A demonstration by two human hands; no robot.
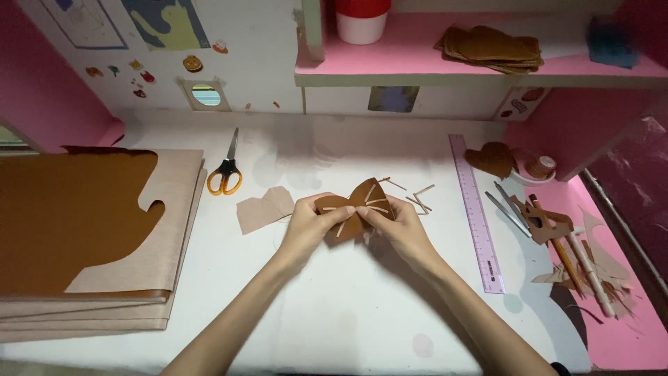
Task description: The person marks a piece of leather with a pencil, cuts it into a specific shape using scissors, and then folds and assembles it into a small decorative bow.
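Both hands meet over the middle of the white table [334,306]. The left hand [309,226] and right hand [403,230] pinch a brown heart-shaped leather piece [355,209] between closed fingers [341,211], just above the tabletop. Orange-handled scissors [225,174] lie left, a purple ruler [476,212] right.

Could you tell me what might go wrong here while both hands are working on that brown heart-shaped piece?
The thin strips lying across the brown heart-shaped piece look loose, so the left hand or right hand could knock them off. More cut strips lie just beside the work and might get swept off the desk. The scissors lie near the left forearm.
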